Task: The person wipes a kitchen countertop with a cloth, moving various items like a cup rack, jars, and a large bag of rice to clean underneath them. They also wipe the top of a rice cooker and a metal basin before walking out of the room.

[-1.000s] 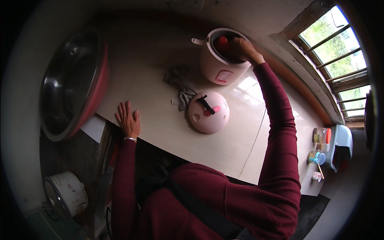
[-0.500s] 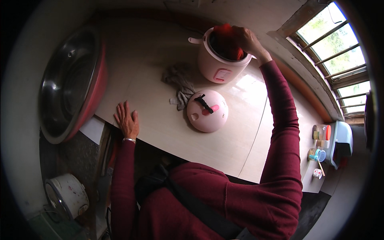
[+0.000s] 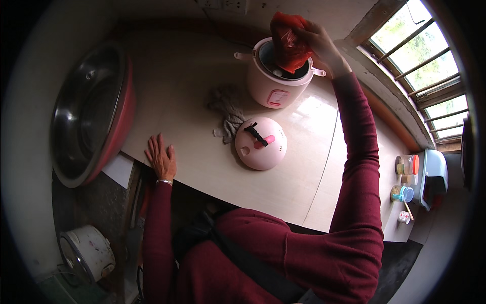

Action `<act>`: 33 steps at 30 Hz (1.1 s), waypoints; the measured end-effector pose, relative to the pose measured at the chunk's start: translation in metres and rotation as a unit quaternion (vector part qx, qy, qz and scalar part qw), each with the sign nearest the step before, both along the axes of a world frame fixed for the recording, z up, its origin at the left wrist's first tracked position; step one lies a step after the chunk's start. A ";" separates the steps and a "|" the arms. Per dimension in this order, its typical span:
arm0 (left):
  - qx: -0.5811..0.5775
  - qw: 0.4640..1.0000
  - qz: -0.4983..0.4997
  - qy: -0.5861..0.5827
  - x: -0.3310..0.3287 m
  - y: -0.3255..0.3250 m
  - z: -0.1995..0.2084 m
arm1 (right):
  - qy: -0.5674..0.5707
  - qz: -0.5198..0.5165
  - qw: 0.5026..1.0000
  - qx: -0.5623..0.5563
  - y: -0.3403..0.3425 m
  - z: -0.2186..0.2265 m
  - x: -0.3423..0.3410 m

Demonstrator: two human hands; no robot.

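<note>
A red plastic bag hangs from my right hand, its fingers closed on the bag's side. The bag is over the mouth of a pink rice cooker, whose lid is off; the dark inner pot shows beneath it. What the bag contains I cannot make out. My left hand lies flat on the table's near edge with its fingers spread, holding nothing. Between the two hands, the cooker's round pink lid rests on the table with its black-wrapped handle up. A crumpled grey cloth lies beside the lid.
At the left stands a large metal basin with a red outside. An old white cooker is lower down at the left. Jars and a light blue container sit at the right end of the table. A barred window is at the upper right.
My right hand has lifted the red bag up from the rice cooker's pot, so more of the bag and pot opening now shows. My left hand stays on the table edge.
</note>
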State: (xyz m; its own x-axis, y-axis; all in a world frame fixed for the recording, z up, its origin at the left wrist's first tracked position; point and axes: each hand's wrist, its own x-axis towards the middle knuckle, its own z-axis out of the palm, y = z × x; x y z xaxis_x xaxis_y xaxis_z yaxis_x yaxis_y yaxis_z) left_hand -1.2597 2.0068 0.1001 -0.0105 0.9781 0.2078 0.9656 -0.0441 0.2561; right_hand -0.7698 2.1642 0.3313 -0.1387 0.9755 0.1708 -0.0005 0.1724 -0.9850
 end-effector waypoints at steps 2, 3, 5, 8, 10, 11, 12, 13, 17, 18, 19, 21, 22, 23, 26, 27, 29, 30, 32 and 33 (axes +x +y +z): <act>-0.002 1.000 0.003 -0.001 -0.001 -0.001 -0.001 | -0.032 0.007 0.999 -0.004 0.000 0.008 -0.001; -0.002 1.000 0.003 -0.001 -0.001 -0.001 -0.001 | -0.048 0.010 0.999 -0.005 -0.001 0.012 -0.002; -0.002 1.000 0.003 -0.002 -0.001 -0.001 -0.001 | -0.010 0.015 1.000 0.001 0.001 0.010 0.000; 0.000 1.000 0.002 -0.001 0.000 0.000 -0.003 | 0.023 0.023 0.999 -0.009 -0.003 0.010 -0.004; -0.001 1.000 0.000 -0.002 0.000 0.000 -0.001 | 0.007 0.026 0.999 -0.018 -0.007 0.009 -0.009; -0.002 1.000 -0.001 -0.002 0.001 0.001 -0.001 | -0.017 0.025 0.999 -0.021 -0.008 0.012 -0.012; -0.003 1.000 0.001 0.000 0.000 0.000 0.000 | -0.040 0.026 0.999 -0.023 -0.009 0.015 -0.018; -0.003 1.000 0.000 0.000 0.000 0.000 0.001 | 0.019 0.035 0.999 -0.005 -0.018 0.021 -0.030; 0.003 1.000 0.003 0.002 0.001 -0.001 0.000 | -0.007 -0.016 1.000 0.009 -0.020 0.029 -0.040; 0.003 1.000 0.004 0.002 0.000 -0.001 -0.001 | -0.011 -0.021 1.000 0.008 -0.021 0.031 -0.040; 0.003 1.000 0.005 0.003 0.000 -0.001 -0.002 | -0.015 -0.026 1.000 0.008 -0.020 0.032 -0.041; 0.004 1.000 0.006 0.001 -0.001 0.000 -0.004 | 0.008 0.013 1.000 0.010 -0.017 0.023 -0.036; 0.006 1.000 0.006 -0.002 -0.001 0.000 -0.004 | 0.019 0.034 0.999 0.011 -0.016 0.017 -0.035; 0.007 1.000 0.006 -0.006 -0.001 0.000 -0.003 | 0.055 0.058 0.997 -0.005 -0.018 0.012 -0.037; -0.009 1.000 -0.004 0.004 -0.001 0.001 -0.002 | 0.116 0.070 0.990 -0.038 -0.042 0.008 -0.073; -0.012 1.000 -0.004 -0.009 -0.003 0.001 -0.002 | 0.093 0.110 0.989 -0.044 -0.045 0.003 -0.076; -0.009 0.998 -0.007 -0.055 -0.005 0.000 -0.001 | 0.125 0.176 0.974 -0.062 -0.061 0.006 -0.100; -0.006 0.997 -0.006 -0.076 -0.008 0.000 -0.001 | 0.113 0.173 0.977 -0.060 -0.067 0.005 -0.113; 0.043 0.972 -0.059 -0.225 -0.001 0.005 0.002 | 0.102 0.188 0.975 -0.063 -0.076 0.002 -0.133; 0.044 0.947 -0.077 -0.309 0.023 0.005 0.018 | 0.117 0.195 0.970 -0.082 -0.081 0.001 -0.143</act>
